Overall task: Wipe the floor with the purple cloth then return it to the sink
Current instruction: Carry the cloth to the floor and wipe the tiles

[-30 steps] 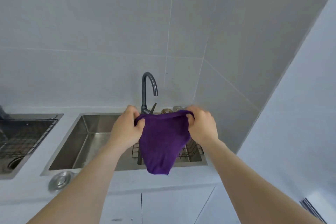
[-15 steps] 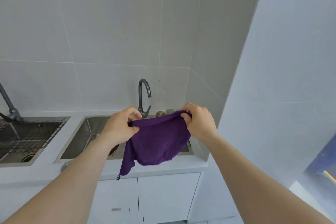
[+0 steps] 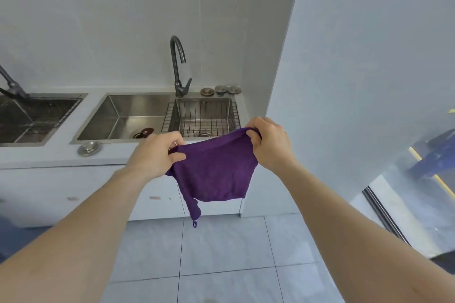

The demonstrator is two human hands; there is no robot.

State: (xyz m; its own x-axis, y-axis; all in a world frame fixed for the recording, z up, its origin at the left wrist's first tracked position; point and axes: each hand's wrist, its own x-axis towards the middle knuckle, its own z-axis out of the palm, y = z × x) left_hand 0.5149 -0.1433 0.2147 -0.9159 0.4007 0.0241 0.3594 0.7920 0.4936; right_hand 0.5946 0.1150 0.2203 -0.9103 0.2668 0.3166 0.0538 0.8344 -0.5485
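The purple cloth hangs stretched between both hands, in front of the counter edge and above the grey tiled floor. My left hand pinches its left top corner. My right hand grips its right top corner. A small hanging loop dangles from the cloth's lowest tip. Behind the cloth lies the steel sink, with a wire basket in its right half and a dark curved tap at its back.
A second sink is at the left. A round metal plug lies on the white counter, and three more sit by the tap. White cabinets stand below. A white wall rises at the right, with a sliding-door track.
The cloth and both hands have drawn back from over the sink to in front of the counter. My view has pulled away and tilted down, so the floor now shows.
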